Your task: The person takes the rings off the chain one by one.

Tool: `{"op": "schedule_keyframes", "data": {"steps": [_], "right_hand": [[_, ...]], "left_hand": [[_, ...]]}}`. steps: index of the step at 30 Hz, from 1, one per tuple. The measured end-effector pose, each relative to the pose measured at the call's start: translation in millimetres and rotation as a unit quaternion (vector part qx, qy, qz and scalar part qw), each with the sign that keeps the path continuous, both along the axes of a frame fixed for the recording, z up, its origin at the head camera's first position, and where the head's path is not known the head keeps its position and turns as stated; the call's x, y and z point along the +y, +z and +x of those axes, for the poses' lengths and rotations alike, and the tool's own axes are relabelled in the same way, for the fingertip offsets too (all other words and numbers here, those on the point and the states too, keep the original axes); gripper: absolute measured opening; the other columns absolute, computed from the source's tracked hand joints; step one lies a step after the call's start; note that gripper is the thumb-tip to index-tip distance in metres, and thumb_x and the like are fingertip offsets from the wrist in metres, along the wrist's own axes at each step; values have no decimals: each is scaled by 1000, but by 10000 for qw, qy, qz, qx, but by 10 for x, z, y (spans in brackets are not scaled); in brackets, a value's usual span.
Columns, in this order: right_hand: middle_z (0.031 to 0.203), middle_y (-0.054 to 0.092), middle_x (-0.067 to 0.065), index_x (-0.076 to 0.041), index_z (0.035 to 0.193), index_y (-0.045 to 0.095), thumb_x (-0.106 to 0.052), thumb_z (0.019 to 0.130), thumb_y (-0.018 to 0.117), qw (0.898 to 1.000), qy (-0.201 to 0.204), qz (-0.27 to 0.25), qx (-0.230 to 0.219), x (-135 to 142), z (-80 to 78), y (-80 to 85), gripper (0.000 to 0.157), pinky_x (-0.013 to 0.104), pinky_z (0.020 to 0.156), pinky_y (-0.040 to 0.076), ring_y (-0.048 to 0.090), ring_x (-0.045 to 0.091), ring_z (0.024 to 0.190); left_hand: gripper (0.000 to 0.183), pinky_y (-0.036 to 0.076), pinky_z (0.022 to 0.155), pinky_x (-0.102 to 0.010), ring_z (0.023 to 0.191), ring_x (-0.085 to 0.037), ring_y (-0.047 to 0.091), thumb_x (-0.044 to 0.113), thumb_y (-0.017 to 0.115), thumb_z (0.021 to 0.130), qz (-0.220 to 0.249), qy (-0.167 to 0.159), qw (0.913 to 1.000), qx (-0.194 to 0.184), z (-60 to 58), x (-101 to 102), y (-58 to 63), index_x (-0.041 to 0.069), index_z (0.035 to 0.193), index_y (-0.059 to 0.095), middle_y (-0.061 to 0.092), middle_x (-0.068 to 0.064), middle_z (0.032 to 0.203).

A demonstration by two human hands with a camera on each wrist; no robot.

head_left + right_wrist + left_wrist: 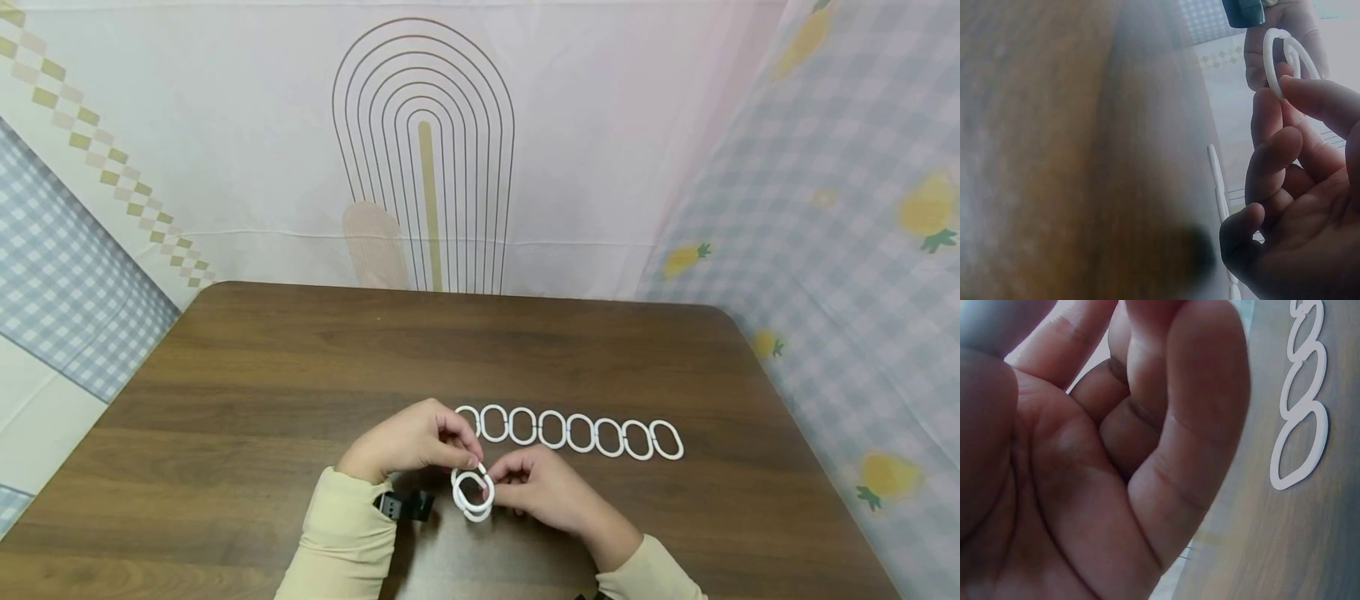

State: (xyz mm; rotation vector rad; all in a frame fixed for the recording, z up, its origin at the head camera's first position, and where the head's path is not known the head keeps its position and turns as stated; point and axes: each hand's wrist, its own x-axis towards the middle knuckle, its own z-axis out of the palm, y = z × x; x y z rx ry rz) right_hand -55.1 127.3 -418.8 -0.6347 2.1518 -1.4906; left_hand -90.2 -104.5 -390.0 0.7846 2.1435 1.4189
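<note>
My left hand (420,437) pinches white oval plastic rings, which look like shower curtain rings (477,517), between thumb and fingertips. Opposite it, my right hand (551,492) holds the same small bunch of overlapping rings from the right. In the right wrist view, the thumb and index finger grip one ring (1269,59), and another ring overlaps behind it. Palm and curled fingers fill the left wrist view, where the held rings are hidden. Just beyond both hands lies a row of several similar rings (552,412), side by side on the table.
The brown wooden table (315,350) reaches back to a white patterned cloth (585,167). A checked cloth with yellow fruit prints (840,275) hangs at the right. A black wrist device (416,505) sits at the left wrist, close to the tabletop.
</note>
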Motion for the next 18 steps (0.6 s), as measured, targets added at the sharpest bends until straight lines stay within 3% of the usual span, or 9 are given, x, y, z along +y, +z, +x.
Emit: {"op": "schedule_keyframes", "data": {"steps": [9,18], "right_hand": [[75,67,2,3,96,75,-11,88,72,9997,-138,-110,-174,13,12,35,17,20,50,42,51,5,56],[75,68,4,0,91,76,-10,86,71,9983,-509,-2,-292,22,-8,39,12,19,47,40,47,5,51]], "left_hand": [[5,53,69,-22,72,-6,63,9,77,86,-80,117,9999,50,-9,-27,0,6,90,78,72,2,79],[5,53,68,-22,71,-6,64,6,77,85,-70,132,9999,-45,-9,-26,-7,4,90,77,72,1,79]]}}
